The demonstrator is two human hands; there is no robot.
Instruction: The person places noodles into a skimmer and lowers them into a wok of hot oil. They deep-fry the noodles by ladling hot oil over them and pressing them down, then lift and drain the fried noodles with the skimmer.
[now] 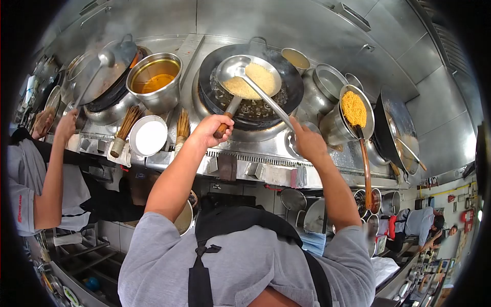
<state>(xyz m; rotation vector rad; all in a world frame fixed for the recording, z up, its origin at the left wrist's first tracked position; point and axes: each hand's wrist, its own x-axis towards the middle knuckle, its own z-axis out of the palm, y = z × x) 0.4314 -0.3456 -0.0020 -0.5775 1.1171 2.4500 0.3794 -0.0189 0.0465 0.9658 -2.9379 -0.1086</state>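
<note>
My left hand [214,130] is wrapped round the wooden handle of a metal strainer [231,105], which is held over a large black wok [209,64] of dark, bubbling liquid. Pale yellowish food [261,77] lies in the strainer. With my right hand [309,143] I grip a long metal ladle [271,102], its bowl end inside the strainer against the food. Both hands are closed, above the front edge of the stove.
A pot of amber liquid [131,84], a white bowl [148,137] and bamboo brushes [183,125] stand left. Yellow noodles [353,109] sit in a strainer over a pot at right, near another wok [391,117]. A co-worker's hand [66,124] holds a ladle far left.
</note>
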